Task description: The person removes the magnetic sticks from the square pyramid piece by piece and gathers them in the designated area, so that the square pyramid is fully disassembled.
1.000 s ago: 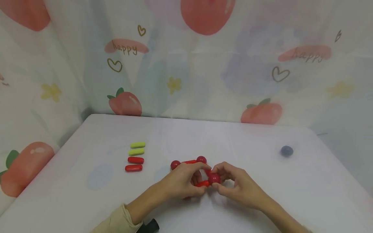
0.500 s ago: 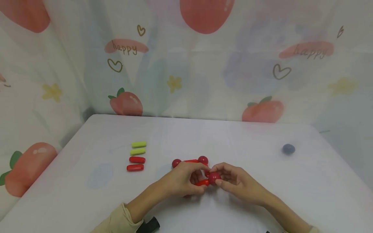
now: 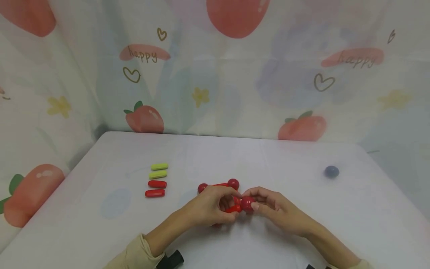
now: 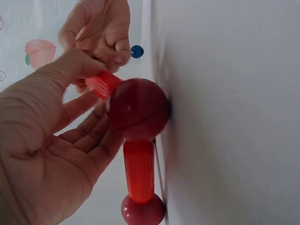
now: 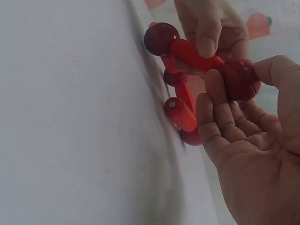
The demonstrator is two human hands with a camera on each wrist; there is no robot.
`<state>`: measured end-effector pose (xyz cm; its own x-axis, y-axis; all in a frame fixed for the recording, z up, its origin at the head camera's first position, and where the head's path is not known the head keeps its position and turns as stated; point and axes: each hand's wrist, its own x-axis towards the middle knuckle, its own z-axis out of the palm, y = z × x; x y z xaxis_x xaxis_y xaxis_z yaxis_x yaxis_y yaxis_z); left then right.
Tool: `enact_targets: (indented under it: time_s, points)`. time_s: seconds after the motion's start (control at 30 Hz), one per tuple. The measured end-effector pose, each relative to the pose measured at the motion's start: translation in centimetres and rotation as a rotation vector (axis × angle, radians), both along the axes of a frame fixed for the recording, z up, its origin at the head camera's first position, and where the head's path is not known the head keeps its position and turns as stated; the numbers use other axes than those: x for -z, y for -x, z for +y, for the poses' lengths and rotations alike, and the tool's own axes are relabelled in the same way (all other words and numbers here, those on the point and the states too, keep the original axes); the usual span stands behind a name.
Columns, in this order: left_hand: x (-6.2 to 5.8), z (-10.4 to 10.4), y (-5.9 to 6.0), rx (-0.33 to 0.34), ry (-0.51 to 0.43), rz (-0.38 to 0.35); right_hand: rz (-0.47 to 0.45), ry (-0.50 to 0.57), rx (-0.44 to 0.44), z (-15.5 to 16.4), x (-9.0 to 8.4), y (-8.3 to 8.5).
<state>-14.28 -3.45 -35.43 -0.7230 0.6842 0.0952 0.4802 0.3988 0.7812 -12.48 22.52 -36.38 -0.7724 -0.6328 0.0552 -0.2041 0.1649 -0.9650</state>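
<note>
Both hands meet at the lower centre of the head view, over a frame of red sticks and balls (image 3: 221,185) resting on the white table (image 3: 285,239). The left hand (image 3: 209,209) pinches a red stick (image 3: 234,209) between thumb and fingers; the right wrist view confirms a fingertip pressed on that stick (image 5: 194,55). The right hand (image 3: 273,209) grips a red ball (image 3: 248,204), its fingers curled round it, held against the stick's end. The far corners of the frame, two more red balls (image 3: 233,183) joined by a stick, lie just beyond the hands.

Assessment: the step in hand appears to be seating the ball on the free stick end to close a corner of the frame. The next move would call for steady alignment of ball and stick while the left hand braces the frame against shifting.

Spare parts lie at left of centre: two yellow-green sticks (image 3: 159,166) above two red sticks (image 3: 155,193), well apart from the hands. A dark blue ball (image 3: 331,171) sits alone at right.

Legible writing: the word "happy" (image 3: 143,55) on the backdrop at upper left, repeated faintly at upper right. No brand marks visible.
</note>
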Motion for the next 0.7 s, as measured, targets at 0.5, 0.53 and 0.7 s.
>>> enact_targets:
  time_s: [0.5, 0.53, 0.7]
  points:
    - [0.2, -0.2, 0.2, -0.010, 0.036, 0.026, 0.087, -0.145, 0.327, 2.7, -1.7, 0.2]
    - [0.2, -0.2, 0.1, -0.008, 0.036, 0.033, 0.100, -0.175, 0.351, 3.1, -1.7, 0.2]
    - [0.2, -0.2, 0.0, -0.003, 0.029, 0.052, 0.152, -0.311, 0.498, 6.3, -1.5, -0.3]
